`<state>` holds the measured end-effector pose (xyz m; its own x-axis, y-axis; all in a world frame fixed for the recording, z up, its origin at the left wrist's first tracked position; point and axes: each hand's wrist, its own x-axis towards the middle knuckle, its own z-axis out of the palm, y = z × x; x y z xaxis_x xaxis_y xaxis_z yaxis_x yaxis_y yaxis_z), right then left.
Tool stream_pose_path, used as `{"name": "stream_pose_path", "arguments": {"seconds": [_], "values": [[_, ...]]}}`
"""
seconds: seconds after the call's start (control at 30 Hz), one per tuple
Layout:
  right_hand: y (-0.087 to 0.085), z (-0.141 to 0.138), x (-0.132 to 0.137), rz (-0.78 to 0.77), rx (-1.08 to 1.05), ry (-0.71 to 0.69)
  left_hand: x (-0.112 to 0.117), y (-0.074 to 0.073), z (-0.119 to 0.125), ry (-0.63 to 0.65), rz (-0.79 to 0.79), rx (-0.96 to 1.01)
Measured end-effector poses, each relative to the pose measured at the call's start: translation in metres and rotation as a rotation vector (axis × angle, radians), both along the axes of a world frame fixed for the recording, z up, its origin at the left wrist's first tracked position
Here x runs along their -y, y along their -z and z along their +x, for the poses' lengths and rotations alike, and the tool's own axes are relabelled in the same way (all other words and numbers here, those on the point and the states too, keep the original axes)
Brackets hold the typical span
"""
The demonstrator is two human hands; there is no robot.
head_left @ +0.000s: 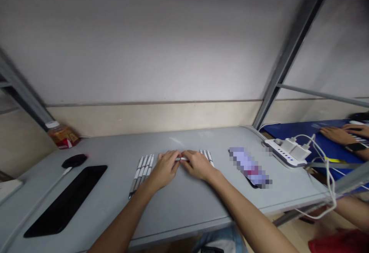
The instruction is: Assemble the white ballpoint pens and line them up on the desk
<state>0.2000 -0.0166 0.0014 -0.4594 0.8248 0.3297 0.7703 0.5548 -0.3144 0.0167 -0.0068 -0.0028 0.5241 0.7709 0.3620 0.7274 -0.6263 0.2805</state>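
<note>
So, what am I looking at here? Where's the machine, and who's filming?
There's no machine: these are a person's bare left hand and right hand, filmed by a camera worn on that person's head, looking forward and down. Together they hold a slim white piece. On the grey table, white pens lie near both hands. Farther left are a dark flat slab, a round black disc and a bottle; to the right, a phone with a blurred screen and a power strip. Another person's hands show at the far right.

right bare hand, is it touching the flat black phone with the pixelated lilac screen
Apart: in the head view, grey tabletop shows between the right hand and the phone.
</note>
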Motion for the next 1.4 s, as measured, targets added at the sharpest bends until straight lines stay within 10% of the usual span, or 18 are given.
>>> {"name": "stream_pose_path", "arguments": {"seconds": [0.77,1.4], "values": [[-0.005,-0.009,0.006,0.005,0.200,0.143,0.001,-0.003,0.001,0.004,0.116,-0.157],[-0.009,0.019,-0.004,-0.066,-0.341,-0.018,-0.017,0.004,-0.018,-0.101,0.041,0.014]]}}
